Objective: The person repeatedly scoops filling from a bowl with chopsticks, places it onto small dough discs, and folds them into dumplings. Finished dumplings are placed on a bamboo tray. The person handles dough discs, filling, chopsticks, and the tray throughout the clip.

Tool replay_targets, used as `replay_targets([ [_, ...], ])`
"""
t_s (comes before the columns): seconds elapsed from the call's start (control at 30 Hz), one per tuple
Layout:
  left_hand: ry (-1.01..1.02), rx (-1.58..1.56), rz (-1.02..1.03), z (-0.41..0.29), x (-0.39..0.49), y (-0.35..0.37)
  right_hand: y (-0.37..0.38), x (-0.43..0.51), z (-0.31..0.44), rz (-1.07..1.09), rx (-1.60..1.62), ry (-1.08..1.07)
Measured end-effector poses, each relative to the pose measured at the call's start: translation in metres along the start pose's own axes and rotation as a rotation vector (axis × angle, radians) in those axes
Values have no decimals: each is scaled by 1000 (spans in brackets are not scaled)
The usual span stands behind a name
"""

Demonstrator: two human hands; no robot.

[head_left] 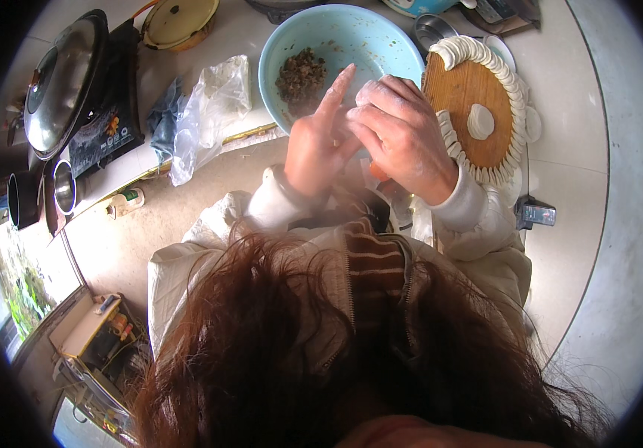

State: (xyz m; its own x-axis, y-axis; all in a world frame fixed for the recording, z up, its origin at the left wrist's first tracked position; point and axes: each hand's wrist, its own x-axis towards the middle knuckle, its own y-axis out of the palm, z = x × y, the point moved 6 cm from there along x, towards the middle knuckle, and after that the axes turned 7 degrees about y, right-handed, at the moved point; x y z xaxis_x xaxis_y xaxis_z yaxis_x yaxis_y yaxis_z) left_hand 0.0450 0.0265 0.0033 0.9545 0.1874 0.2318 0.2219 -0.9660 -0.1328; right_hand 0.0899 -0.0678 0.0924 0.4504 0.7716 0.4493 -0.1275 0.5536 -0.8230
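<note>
My left hand, dusted with flour, is raised over the near rim of a light blue basin, its index finger extended. My right hand is bent close against it, also floury. Whatever lies between the fingers is hidden. Chopped filling sits in the left part of the basin. To the right is a round wooden board edged with a ring of overlapping dough wrappers. One separate dough piece lies near the board's middle.
Left of the basin are a clear plastic bag, a blue cloth, a lidded pan on a black cooktop and a yellow enamel pot. A metal bowl stands behind the board. A small device is at right.
</note>
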Motion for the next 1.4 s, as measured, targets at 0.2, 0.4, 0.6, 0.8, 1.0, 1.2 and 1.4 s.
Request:
replay_targets([
  [0.2, 37, -179, -80, 6, 1, 2, 0, -2, -2, -54, 16, -8],
  [0.4, -263, -947, -18, 23, 6, 10, -6, -21, -36, -64, 289, 384],
  [0.6, -229, -874, 43, 21, 5, 16, -8, -30, -40, -133, 611, 429],
  [0.8, -144, -713, 88, 12, 8, 17, -13, -37, -40, -166, 557, 399],
  [1.0, -109, -663, 75, 19, 5, 11, -27, -43, -34, -281, 249, 184],
  [1.2, -70, -606, 100, 18, 7, 9, -21, -43, -36, -218, 228, 165],
  [1.4, 7, -580, 109, 20, 7, 7, -27, -44, -41, -306, 358, 189],
])
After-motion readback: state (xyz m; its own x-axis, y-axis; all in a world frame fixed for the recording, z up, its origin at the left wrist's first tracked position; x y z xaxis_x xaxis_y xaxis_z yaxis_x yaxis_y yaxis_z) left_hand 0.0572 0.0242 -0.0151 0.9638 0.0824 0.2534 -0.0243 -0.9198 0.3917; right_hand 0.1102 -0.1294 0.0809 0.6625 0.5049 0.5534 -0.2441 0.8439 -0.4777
